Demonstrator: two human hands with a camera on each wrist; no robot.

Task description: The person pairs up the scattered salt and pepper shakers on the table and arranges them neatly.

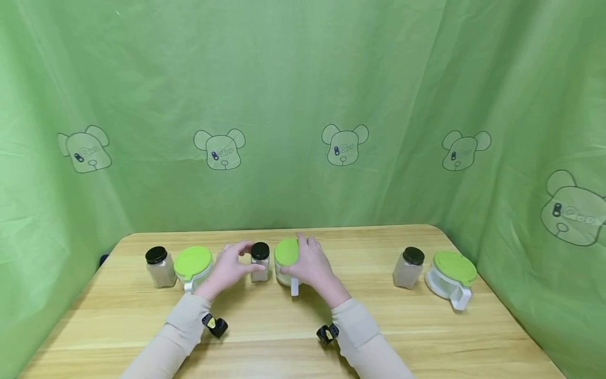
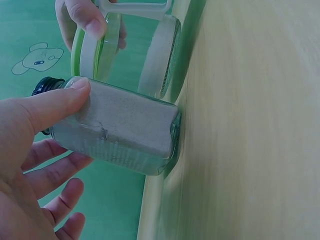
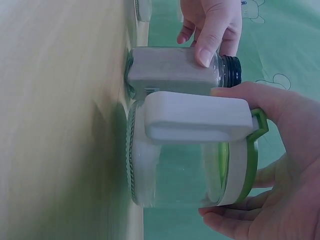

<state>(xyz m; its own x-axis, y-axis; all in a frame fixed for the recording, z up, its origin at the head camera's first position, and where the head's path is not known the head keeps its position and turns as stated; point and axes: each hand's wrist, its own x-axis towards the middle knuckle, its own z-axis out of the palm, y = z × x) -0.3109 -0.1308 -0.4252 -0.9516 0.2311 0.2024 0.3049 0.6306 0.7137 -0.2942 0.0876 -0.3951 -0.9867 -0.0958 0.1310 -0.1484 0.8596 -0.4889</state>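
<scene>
A square glass jar [image 1: 260, 266] with a black screw lid and pale grey contents stands upright on the table. My left hand [image 1: 233, 266] holds it near the top, the thumb on one side and fingertips on the other; its ring and little fingers stand off the glass in the left wrist view. Right beside it is a round glass canister [image 3: 180, 170] with a green lid and a white handle. My right hand [image 1: 310, 263] grips this canister around the lid, thumb near the handle and fingers on the far side. Both bases appear to rest on the table.
At the left stand another black-lidded jar [image 1: 162, 271] and a green-lidded canister [image 1: 193, 261], partly behind my left wrist. A similar jar [image 1: 408, 269] and canister [image 1: 452, 273] are at the right. Green curtain [image 1: 284, 105] surrounds the wooden table [image 1: 265, 326].
</scene>
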